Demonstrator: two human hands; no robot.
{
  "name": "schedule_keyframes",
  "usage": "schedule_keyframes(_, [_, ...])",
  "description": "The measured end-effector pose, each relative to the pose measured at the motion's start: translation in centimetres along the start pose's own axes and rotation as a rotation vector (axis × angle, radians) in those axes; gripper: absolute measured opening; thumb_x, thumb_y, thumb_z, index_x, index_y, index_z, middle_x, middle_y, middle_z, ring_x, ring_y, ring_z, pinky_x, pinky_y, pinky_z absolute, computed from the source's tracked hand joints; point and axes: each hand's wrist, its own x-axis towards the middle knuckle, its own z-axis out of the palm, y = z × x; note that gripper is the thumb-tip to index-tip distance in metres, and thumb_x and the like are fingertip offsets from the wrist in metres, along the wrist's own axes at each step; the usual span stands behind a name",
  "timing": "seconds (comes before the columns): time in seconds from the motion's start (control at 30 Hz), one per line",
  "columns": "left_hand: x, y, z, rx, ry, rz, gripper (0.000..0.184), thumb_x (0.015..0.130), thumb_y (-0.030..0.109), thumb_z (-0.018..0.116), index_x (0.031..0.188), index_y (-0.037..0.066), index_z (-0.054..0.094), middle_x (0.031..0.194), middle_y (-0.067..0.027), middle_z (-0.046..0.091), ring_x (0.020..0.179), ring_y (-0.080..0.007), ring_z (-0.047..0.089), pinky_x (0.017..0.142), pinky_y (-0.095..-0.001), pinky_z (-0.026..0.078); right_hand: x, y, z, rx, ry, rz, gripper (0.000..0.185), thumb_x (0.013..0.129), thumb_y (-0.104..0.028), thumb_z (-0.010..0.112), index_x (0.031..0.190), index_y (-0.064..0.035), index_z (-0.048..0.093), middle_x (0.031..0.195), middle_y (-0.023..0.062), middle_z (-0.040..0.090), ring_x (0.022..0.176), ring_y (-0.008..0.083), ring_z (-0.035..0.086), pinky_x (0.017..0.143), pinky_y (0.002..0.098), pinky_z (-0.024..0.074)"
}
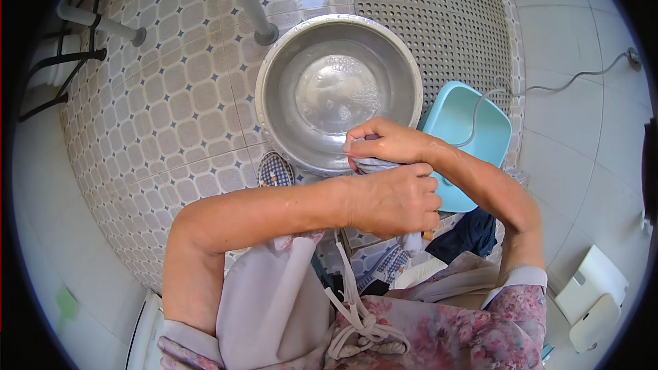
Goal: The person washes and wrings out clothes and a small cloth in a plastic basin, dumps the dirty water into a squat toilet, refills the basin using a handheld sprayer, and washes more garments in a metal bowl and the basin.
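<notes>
My right hand (384, 142) is closed on a bunched light grey cloth (373, 164) with a dark purple part, at the lower right rim of a large metal basin (266, 106). Shallow water with bubbles shows inside the basin. Just below, my left hand (396, 200) is curled into a fist with its back to the camera. A bit of pale cloth (412, 242) hangs beneath this fist, beside a small orange-brown piece. My forearms cross in front of my body.
Right of the basin stands a light blue tub (495, 130) with a grey hose (476, 113) in it. Dark cloth (473, 236) lies below the tub. A grey pipe (252, 7) rises behind the basin. A perforated mat (439, 20) covers the upper right floor.
</notes>
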Motion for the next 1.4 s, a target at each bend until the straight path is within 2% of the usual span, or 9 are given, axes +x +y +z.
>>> schedule_keyframes(0.27, [-0.4,-2.3,2.6,0.287,-0.386,-0.044,0.015,0.075,0.027,0.065,0.072,0.012,0.066,0.074,-0.004,0.061,0.077,-0.0222,0.059,0.08,-0.0375,0.046,3.2,-1.2,0.3,-0.612,0.221,-0.137,0.031,0.077,-0.024,0.052,0.066,0.0008,0.067,0.066,0.0216,0.064,0.063,0.0374,0.062,0.067,0.0468,0.0495])
schedule_keyframes(0.43, [-0.4,-4.5,1.6,0.102,-0.543,-0.278,0.013,0.07,0.011,0.064,0.081,0.007,0.071,0.078,-0.0118,0.068,0.076,-0.0295,0.067,0.069,-0.0429,0.052,5.8,-0.9,0.1,-0.751,0.282,-0.131,0.029,0.077,-0.022,0.052,0.072,0.0003,0.069,0.075,0.0269,0.065,0.073,0.0446,0.063,0.074,0.0498,0.0506])
schedule_keyframes(0.73, [-1.7,-6.0,3.7,0.061,-0.666,-0.427,0.015,0.083,0.013,0.06,0.089,0.003,0.071,0.078,-0.0129,0.069,0.07,-0.0256,0.066,0.069,-0.0395,0.052,7.5,-0.8,1.4,-0.799,0.323,0.08,0.034,0.075,-0.021,0.055,0.085,0.0061,0.071,0.091,0.0307,0.067,0.091,0.0424,0.067,0.084,0.0451,0.0525])
schedule_keyframes(0.83, [-2.0,-7.1,5.2,-0.112,-0.828,-0.689,0.013,0.086,0.012,0.061,0.091,0.003,0.069,0.081,-0.0131,0.069,0.074,-0.0239,0.066,0.073,-0.0378,0.052,8.2,-0.1,1.5,-0.803,0.335,0.068,0.033,0.074,-0.019,0.054,0.087,0.0052,0.072,0.094,0.0311,0.067,0.091,0.042,0.067,0.084,0.0455,0.0526])
schedule_keyframes(0.93, [-1.2,-5.5,2.6,0.067,-0.893,-0.593,0.013,0.078,0.01,0.067,0.088,0.003,0.069,0.083,-0.0133,0.068,0.078,-0.0231,0.065,0.076,-0.037,0.051,9.1,-0.1,1.5,-0.68,0.424,0.109,0.034,0.076,-0.025,0.057,0.089,0.0026,0.072,0.101,0.0286,0.067,0.095,0.0378,0.067,0.085,0.0433,0.0517])
schedule_keyframes(1.03, [-1.8,-4.0,0.2,0.044,-0.412,-0.399,0.028,0.064,0.008,0.075,0.091,0.004,0.072,0.083,-0.015,0.069,0.08,-0.0295,0.066,0.075,-0.0415,0.051,7.0,-2.5,-0.2,-0.382,0.292,-0.004,0.036,0.085,-0.034,0.056,0.085,-0.0022,0.073,0.094,0.0145,0.071,0.091,0.0259,0.064,0.084,0.0364,0.0492])
schedule_keyframes(1.2, [-3.5,-2.0,-7.0,-0.394,0.045,-0.783,0.032,0.063,0.013,0.076,0.092,0.001,0.07,0.087,-0.0111,0.071,0.08,-0.0233,0.067,0.078,-0.035,0.052,1.6,0.7,-2.8,0.356,0.875,-0.498,0.026,0.089,-0.03,0.058,0.095,-0.0076,0.071,0.086,0.0,0.065,0.082,0.0116,0.056,0.077,0.0291,0.0457])
schedule_keyframes(1.27, [-7.0,-1.7,-8.7,-0.536,0.381,-0.874,0.03,0.066,0.015,0.073,0.092,0.002,0.069,0.086,-0.0066,0.07,0.078,-0.0201,0.066,0.079,-0.0337,0.052,-1.2,3.7,-0.5,0.447,1.14,-0.263,0.023,0.09,-0.025,0.059,0.092,-0.0058,0.07,0.084,0.0025,0.065,0.072,0.012,0.056,0.068,0.0256,0.0463])
schedule_keyframes(1.4, [-12.3,-1.3,-11.3,-0.781,0.987,-1.005,0.031,0.072,0.017,0.07,0.097,-0.001,0.067,0.093,-0.0108,0.068,0.085,-0.0209,0.065,0.079,-0.0336,0.052,-2.0,11.5,7.9,0.602,1.119,0.19,0.036,0.088,-0.033,0.064,0.084,0.0019,0.063,0.078,0.0081,0.063,0.057,0.0128,0.058,0.054,0.0261,0.0476])
